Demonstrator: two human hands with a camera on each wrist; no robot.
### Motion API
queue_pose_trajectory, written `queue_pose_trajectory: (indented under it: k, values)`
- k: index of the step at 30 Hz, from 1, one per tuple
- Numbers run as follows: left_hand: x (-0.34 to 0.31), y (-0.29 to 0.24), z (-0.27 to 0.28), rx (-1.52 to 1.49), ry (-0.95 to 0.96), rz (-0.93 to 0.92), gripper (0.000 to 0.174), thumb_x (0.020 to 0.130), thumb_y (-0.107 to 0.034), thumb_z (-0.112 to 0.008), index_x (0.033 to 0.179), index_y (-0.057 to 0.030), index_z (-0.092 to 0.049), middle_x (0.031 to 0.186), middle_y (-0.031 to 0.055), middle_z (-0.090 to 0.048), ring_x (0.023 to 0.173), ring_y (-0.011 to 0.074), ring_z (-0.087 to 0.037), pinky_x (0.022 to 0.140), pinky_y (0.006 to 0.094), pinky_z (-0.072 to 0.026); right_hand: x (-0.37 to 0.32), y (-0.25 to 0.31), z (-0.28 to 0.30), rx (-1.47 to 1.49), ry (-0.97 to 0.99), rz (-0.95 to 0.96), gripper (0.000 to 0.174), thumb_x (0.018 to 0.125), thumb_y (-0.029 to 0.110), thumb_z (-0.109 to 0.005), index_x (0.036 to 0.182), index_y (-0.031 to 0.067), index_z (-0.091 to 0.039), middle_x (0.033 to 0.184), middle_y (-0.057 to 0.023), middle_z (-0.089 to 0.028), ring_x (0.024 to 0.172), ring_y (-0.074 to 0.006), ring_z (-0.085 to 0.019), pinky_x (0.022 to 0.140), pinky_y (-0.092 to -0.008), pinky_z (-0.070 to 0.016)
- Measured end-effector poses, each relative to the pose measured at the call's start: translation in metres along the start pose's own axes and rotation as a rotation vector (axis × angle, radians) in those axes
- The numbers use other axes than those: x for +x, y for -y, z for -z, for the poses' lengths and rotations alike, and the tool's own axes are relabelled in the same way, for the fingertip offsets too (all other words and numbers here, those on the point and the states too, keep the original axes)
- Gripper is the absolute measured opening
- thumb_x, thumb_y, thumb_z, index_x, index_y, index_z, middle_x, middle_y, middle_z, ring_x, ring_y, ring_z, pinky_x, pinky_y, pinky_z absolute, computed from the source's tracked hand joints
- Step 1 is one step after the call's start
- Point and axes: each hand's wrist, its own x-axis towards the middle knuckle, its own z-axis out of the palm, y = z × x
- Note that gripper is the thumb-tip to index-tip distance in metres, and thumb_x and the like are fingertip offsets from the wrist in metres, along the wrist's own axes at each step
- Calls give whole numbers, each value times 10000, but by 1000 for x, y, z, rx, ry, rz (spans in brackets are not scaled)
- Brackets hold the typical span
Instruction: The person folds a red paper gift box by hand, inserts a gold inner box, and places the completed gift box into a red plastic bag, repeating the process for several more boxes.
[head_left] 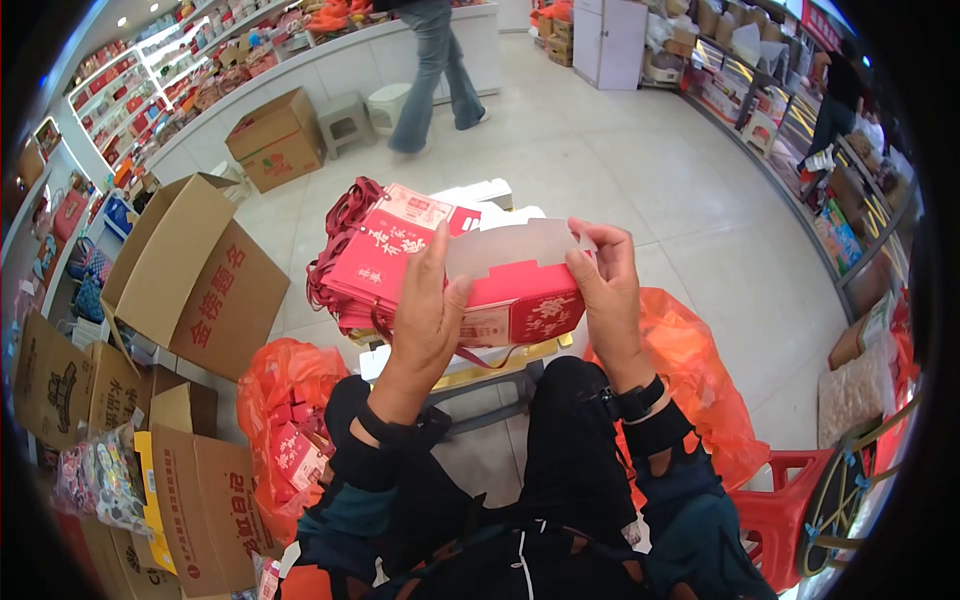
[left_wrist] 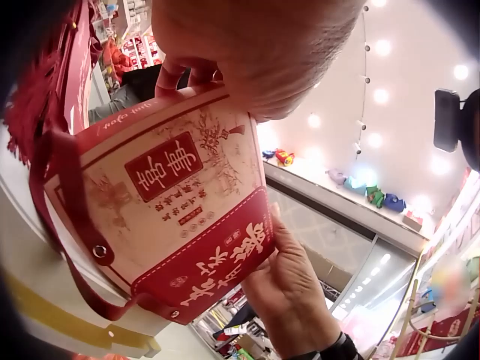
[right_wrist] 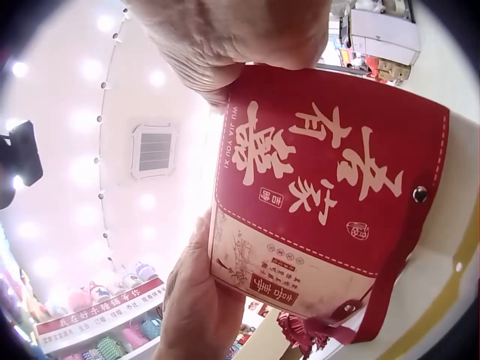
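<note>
A red and cream paper box [head_left: 520, 303] with printed characters is held up between both hands, its top flaps raised, pale inside. My left hand [head_left: 425, 315] grips its left end, thumb near the upper edge. At the right end, my right hand [head_left: 610, 290] pinches the wall and a pale side flap. In the left wrist view a dark red ribbon strap [left_wrist: 75, 202] hangs from a metal eyelet on the box [left_wrist: 172, 187]. The right wrist view shows the box's other printed face [right_wrist: 315, 172]. Beside the left hand lies a stack of flat red boxes [head_left: 372, 262] with tassels.
An orange-red plastic bag [head_left: 285, 370] with red packets stands at the left, another orange bag [head_left: 690, 370] at the right. Cardboard boxes [head_left: 215, 290] line the left side. A red stool [head_left: 785, 500] is at the lower right. Beyond, a person [head_left: 430, 75] walks on the tiled floor.
</note>
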Motion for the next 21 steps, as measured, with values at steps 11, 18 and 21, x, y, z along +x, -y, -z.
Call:
queue_pose_trajectory:
  k: [11, 18, 21]
  values:
    - [7, -9, 6, -634, 0, 417, 548, 1037, -203, -456, 1520, 35, -353, 1512, 154, -423, 1379, 225, -414, 1152, 317, -294, 4, 9, 13, 61, 158, -214, 371, 1038, 232, -510, 1342, 22, -478, 1314, -123, -579, 1195, -152, -533, 1040, -293, -408]
    - [10, -3, 6, -652, 72, 521, 551, 988, -141, -518, 1513, -36, -385, 1439, 132, -452, 1318, 190, -439, 1113, 308, -342, 18, 22, 22, -87, 318, -367, 491, 983, 233, -599, 1380, -11, -445, 1275, -128, -595, 1162, -159, -558, 1015, -302, -430]
    - [14, -5, 7, -579, 92, 504, 538, 966, -105, -520, 1489, -40, -413, 1427, 120, -465, 1310, 187, -447, 1101, 305, -355, 26, 23, 22, -175, 380, -425, 473, 950, 191, -609, 1354, -17, -479, 1240, -122, -614, 1139, -165, -571, 994, -306, -444]
